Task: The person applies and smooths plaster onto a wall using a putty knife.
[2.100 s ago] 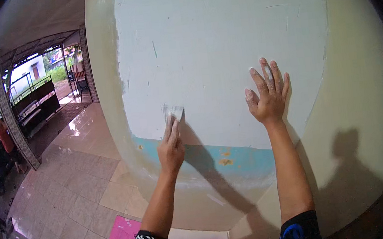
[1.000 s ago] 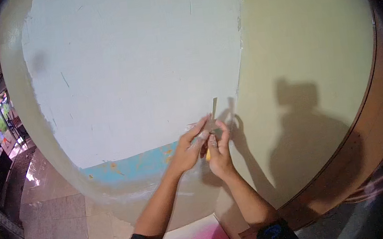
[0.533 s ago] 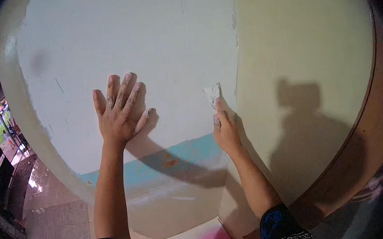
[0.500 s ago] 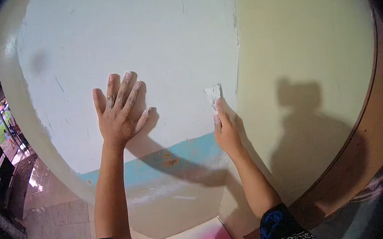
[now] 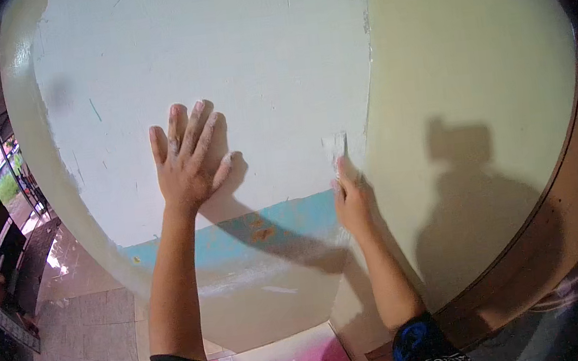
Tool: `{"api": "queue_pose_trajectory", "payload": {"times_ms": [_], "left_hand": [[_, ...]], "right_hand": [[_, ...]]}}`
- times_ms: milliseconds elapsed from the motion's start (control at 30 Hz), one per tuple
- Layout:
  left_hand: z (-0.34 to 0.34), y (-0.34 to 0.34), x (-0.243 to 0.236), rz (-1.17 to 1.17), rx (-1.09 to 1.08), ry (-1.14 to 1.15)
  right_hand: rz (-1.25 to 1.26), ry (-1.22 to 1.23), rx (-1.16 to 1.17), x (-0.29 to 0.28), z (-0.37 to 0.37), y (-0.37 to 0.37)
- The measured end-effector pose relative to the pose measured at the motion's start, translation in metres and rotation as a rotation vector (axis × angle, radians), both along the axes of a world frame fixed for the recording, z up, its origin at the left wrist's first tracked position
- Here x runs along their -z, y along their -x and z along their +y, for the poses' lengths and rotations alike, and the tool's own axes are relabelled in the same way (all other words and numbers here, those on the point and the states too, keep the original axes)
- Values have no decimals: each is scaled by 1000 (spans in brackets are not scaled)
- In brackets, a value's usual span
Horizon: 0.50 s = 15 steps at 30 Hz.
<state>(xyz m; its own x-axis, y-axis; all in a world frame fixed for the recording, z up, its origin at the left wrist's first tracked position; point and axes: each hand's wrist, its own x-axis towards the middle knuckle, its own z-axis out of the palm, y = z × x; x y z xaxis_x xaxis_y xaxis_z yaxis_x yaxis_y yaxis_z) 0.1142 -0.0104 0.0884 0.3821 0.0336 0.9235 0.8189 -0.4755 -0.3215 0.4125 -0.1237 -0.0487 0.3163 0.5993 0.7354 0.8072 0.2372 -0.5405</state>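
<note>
White patch (image 5: 256, 64) beside a cream wall (image 5: 480, 54), scraper (image 5: 336, 146) near its right edge

Below the patch runs a blue band (image 5: 235, 237); a pink sheet (image 5: 311, 358) lies at the foot of the wall, perhaps to catch crumbs. The left hand (image 5: 190, 173) rests on the patch with fingers fanned, likely for balance. The right hand (image 5: 352, 198) pinches the scraper, blade upward, one finger reaching toward it, probably to guide the pressure. Whether the blade touches, I cannot tell.
</note>
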Motion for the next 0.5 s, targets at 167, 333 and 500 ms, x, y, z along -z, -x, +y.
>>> {"api": "queue_pose_trajectory", "payload": {"times_ms": [167,333,500], "left_hand": [[-1,-6,11,12,11,5],[2,4,10,28,-1,-7],[-2,-12,10,-12,32,-8]], "right_hand": [[62,280,81,25,-5,13],[42,4,33,-46,6,13],[-247,-62,174,42,5,-14]]}}
